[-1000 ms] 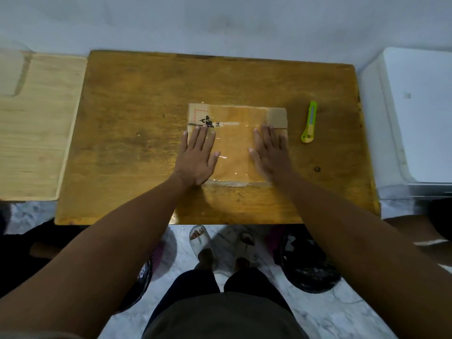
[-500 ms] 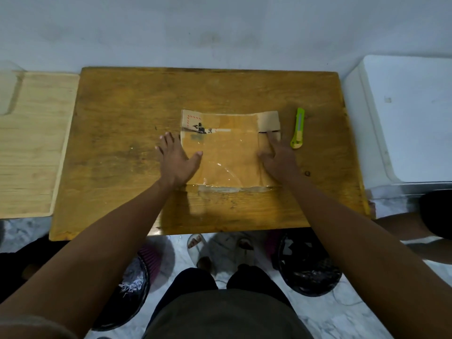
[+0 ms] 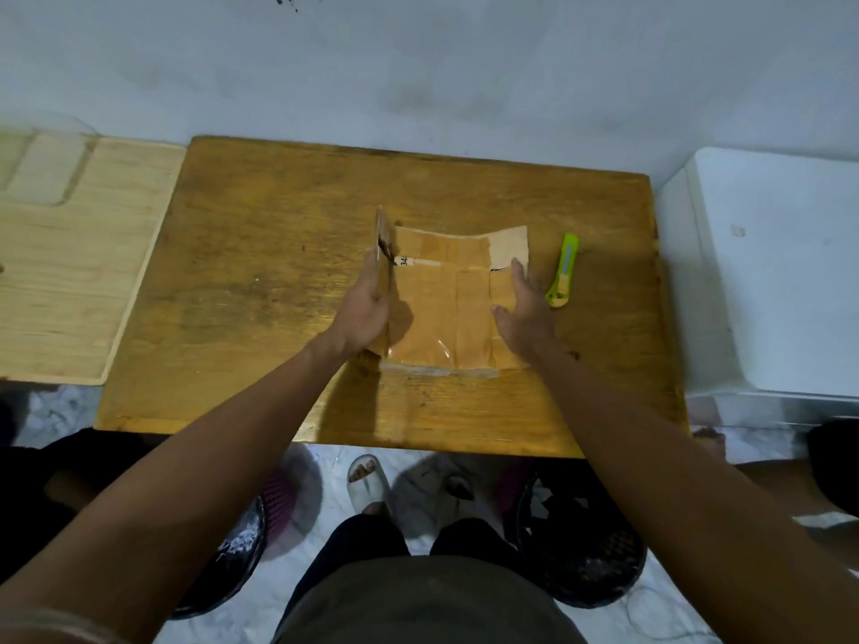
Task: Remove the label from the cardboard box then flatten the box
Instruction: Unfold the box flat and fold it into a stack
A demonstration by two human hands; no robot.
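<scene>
In the head view, the cardboard box (image 3: 458,302) is lying mostly flattened in the middle of the brown wooden tabletop (image 3: 260,281), its surface covered with shiny clear tape. Its left panel is standing up on edge while the rest is lying flat. The left hand (image 3: 367,309) is gripping that raised left panel, fingers reaching along its outer side and the thumb on the inner side, so the hand is holding the cardboard. A dark printed mark and some digits are showing near the top of the fold, just beside the left fingertips. The right hand (image 3: 523,304) is resting on the right part of the box with its fingers straight and close together and the thumb spread toward the middle, holding nothing. A paler bare patch of cardboard is showing at the box's far right corner.

A green utility knife (image 3: 563,271) is lying on the tabletop just beside the right hand, apart from the box. A lighter wooden board (image 3: 69,271) is sitting to the left of the tabletop, and a white appliance (image 3: 771,271) is standing to the right. Below the tabletop's near edge, the person's sandalled foot (image 3: 368,483) is showing on the pale floor between dark bags.
</scene>
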